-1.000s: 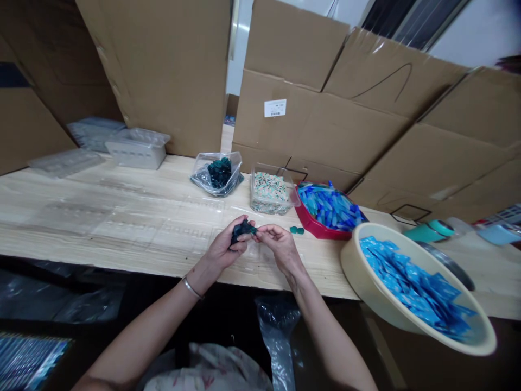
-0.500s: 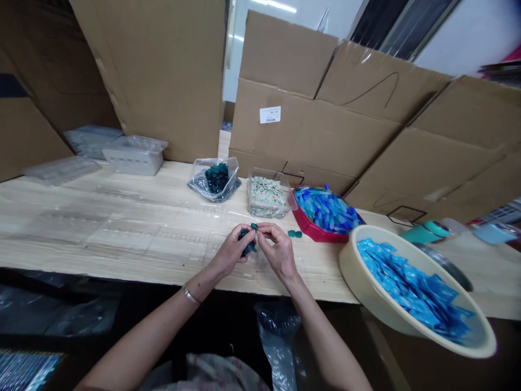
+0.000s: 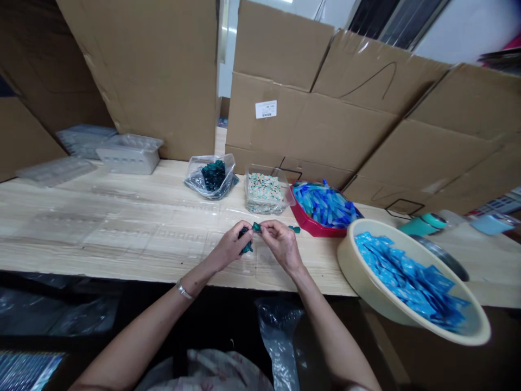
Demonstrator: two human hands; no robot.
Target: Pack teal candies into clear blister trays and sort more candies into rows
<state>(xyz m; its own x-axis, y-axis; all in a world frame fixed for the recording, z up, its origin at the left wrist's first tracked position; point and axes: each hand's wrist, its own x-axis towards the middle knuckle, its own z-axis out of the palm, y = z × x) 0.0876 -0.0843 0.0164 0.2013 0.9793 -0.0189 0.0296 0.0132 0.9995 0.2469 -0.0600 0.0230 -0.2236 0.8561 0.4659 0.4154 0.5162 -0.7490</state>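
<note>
Over the front of the wooden table, my left hand [image 3: 233,244] is closed around a clump of dark teal pieces [image 3: 246,247], which look small and shiny. Its thumb and fingertips also touch one green piece [image 3: 256,227] between the two hands. My right hand [image 3: 281,243] pinches the other side of that piece. Just beyond the right fingers, similar green pieces [image 3: 294,229] lie on the table, partly covered by the hand. Behind the hands is a clear plastic bag [image 3: 194,179] with more dark teal pieces inside. What exactly these pieces are, I cannot make out.
A clear tub [image 3: 266,208] of small pale chips stands beside a red tray [image 3: 303,220] of blue slender pieces. At right, a cream basin [image 3: 345,255] holds blue packets. Plastic trays [image 3: 129,155] sit back left; cardboard [image 3: 309,122] walls the rear.
My hands have drawn slightly apart, and the green piece between them shows more fully. The right hand now covers part of the loose green pieces. The whole view has shifted a little.
</note>
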